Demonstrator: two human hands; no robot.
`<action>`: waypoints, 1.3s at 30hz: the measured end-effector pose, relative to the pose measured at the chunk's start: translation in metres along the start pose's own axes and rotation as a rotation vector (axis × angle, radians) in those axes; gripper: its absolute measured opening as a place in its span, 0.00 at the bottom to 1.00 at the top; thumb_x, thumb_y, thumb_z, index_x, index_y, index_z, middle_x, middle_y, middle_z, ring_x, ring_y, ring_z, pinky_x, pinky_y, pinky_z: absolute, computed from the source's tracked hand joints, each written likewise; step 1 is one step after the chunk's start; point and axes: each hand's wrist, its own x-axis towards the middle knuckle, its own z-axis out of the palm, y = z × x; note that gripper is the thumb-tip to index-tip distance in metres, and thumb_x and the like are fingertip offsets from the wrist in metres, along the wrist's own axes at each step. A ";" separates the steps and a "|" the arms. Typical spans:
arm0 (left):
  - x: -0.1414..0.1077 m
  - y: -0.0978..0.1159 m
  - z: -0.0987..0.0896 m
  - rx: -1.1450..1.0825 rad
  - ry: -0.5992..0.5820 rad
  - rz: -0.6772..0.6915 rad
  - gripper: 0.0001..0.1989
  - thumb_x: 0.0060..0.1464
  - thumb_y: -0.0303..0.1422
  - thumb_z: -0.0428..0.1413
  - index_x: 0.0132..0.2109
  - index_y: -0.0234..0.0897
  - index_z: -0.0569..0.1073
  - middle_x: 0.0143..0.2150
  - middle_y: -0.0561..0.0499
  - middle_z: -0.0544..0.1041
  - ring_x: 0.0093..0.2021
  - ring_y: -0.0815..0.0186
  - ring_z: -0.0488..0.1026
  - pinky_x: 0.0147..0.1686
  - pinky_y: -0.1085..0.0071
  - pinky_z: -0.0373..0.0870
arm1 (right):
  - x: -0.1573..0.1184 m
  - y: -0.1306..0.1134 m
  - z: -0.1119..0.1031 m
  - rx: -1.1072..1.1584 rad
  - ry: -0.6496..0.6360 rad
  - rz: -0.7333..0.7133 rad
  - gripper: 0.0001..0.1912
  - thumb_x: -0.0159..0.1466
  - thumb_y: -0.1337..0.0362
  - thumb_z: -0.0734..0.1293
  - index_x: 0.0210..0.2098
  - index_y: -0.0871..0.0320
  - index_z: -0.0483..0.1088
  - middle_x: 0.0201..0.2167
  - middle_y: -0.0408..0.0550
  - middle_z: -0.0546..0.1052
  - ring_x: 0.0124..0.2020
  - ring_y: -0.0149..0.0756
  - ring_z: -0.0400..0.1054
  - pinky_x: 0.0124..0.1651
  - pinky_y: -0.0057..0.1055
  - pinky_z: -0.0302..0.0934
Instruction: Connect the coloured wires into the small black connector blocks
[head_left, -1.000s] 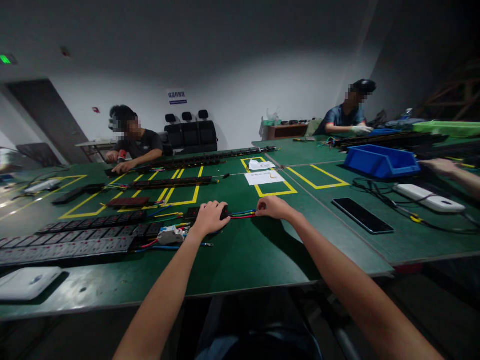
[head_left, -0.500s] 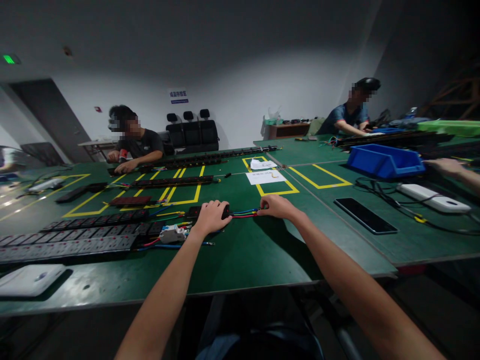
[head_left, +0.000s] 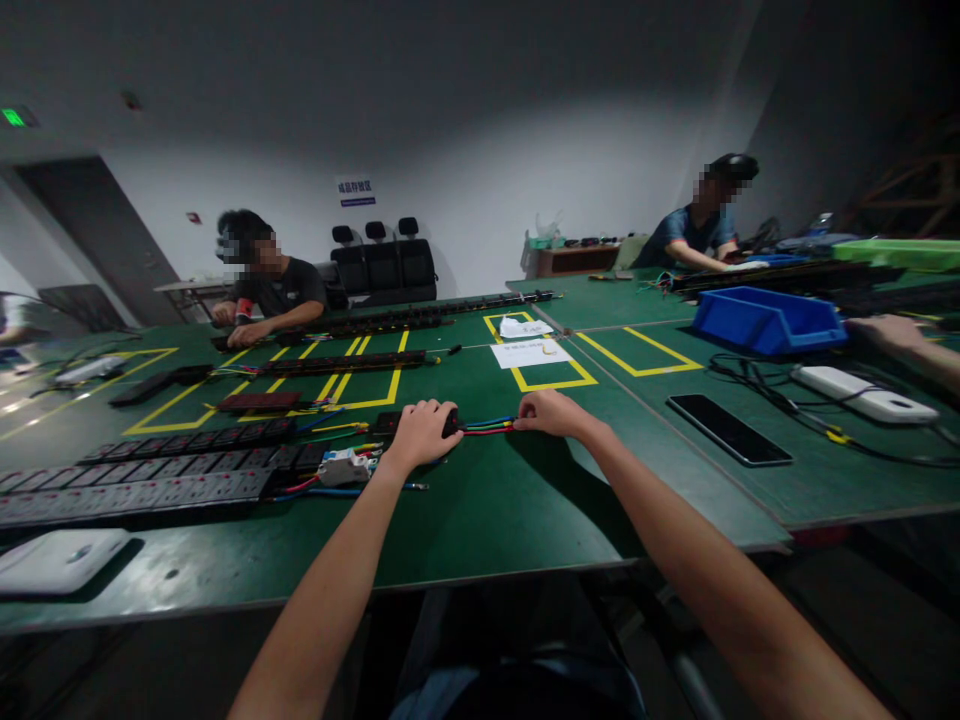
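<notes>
My left hand (head_left: 422,434) is wrapped over a small black module (head_left: 385,424), gripping it against the green table. Blue, green and red wires (head_left: 487,428) run out of the module to the right. At their far ends, my right hand (head_left: 553,413) pinches them between closed fingers; the wire tips are hidden. Left of the module lie long black socket strips (head_left: 135,490) in rows. A grey-white breaker-like part (head_left: 345,466) with coloured wires rests by the strip ends, close to my left forearm.
A dark phone (head_left: 729,430), a white device (head_left: 862,395) with black cables and a blue bin (head_left: 769,320) are on the right. A white paper (head_left: 529,353) lies ahead. Two co-workers sit across the table; another person's hand (head_left: 889,333) is by the bin.
My hands stay in nearly the same place on the module and the wires. The view has shifted very slightly.
</notes>
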 end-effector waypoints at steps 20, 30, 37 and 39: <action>0.000 -0.001 0.002 -0.004 0.015 0.012 0.24 0.63 0.49 0.53 0.60 0.43 0.70 0.52 0.44 0.76 0.52 0.52 0.72 0.50 0.57 0.64 | 0.000 -0.004 0.002 -0.063 0.028 0.050 0.13 0.66 0.55 0.69 0.33 0.57 0.79 0.33 0.50 0.81 0.33 0.36 0.72 0.30 0.29 0.52; 0.000 0.001 0.000 0.020 0.007 0.002 0.26 0.62 0.49 0.54 0.61 0.42 0.69 0.52 0.43 0.76 0.53 0.50 0.72 0.50 0.57 0.64 | 0.001 0.003 0.001 -0.046 0.028 0.083 0.22 0.70 0.49 0.62 0.33 0.57 0.80 0.32 0.50 0.80 0.31 0.35 0.71 0.29 0.29 0.50; 0.000 0.001 -0.001 0.016 -0.005 -0.005 0.26 0.62 0.49 0.53 0.61 0.42 0.70 0.53 0.43 0.76 0.53 0.51 0.72 0.51 0.57 0.65 | 0.000 0.002 0.001 -0.083 0.008 0.117 0.22 0.70 0.47 0.62 0.35 0.56 0.78 0.36 0.51 0.81 0.34 0.37 0.72 0.30 0.29 0.51; 0.001 0.002 -0.002 0.011 -0.014 -0.005 0.26 0.63 0.50 0.53 0.61 0.42 0.69 0.53 0.43 0.76 0.54 0.50 0.71 0.51 0.57 0.65 | 0.000 -0.001 0.002 -0.078 0.001 0.114 0.22 0.71 0.47 0.61 0.37 0.57 0.78 0.37 0.52 0.81 0.35 0.38 0.73 0.31 0.29 0.52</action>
